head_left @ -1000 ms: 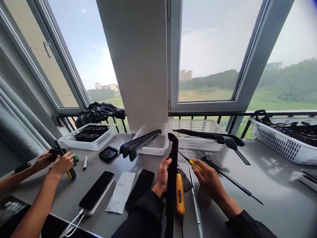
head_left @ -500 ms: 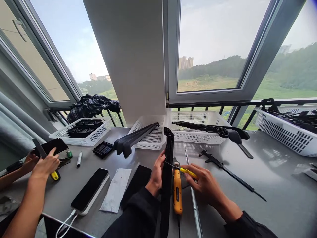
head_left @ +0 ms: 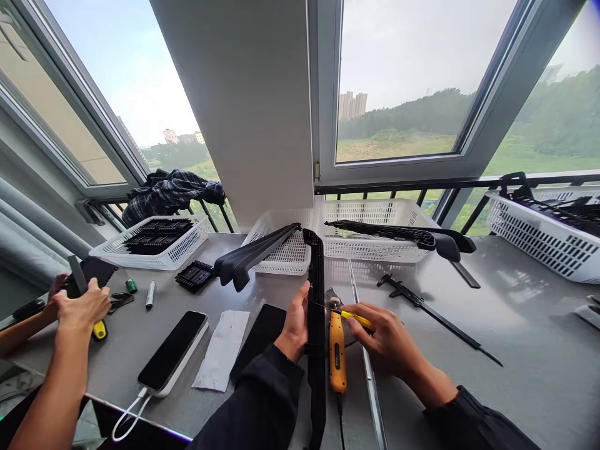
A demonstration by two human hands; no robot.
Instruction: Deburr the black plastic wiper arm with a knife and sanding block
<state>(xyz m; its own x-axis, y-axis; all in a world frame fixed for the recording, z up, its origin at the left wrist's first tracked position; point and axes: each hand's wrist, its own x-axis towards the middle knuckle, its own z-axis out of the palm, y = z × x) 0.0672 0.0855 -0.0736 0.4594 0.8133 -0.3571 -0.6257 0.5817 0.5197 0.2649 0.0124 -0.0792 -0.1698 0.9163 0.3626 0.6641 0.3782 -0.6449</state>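
Person's left hand [head_left: 294, 325] grips a long black part [head_left: 317, 375]; right hand [head_left: 389, 337] holds a yellow-handled tool [head_left: 352, 317], tip at the part, contact hard to tell. Orange tool [head_left: 337, 356] lies between the hands; caliper [head_left: 434, 319] to the right; white baskets [head_left: 375, 249] behind.

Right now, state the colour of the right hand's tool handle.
The tool handle is yellow; see the head view.

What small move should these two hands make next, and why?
Probably a short, careful stroke of the slim yellow-handled tool against the long black plastic-looking strip: the right hand holds the tool with its thin end reaching across the strip, while the left hand grips the strip's left side.
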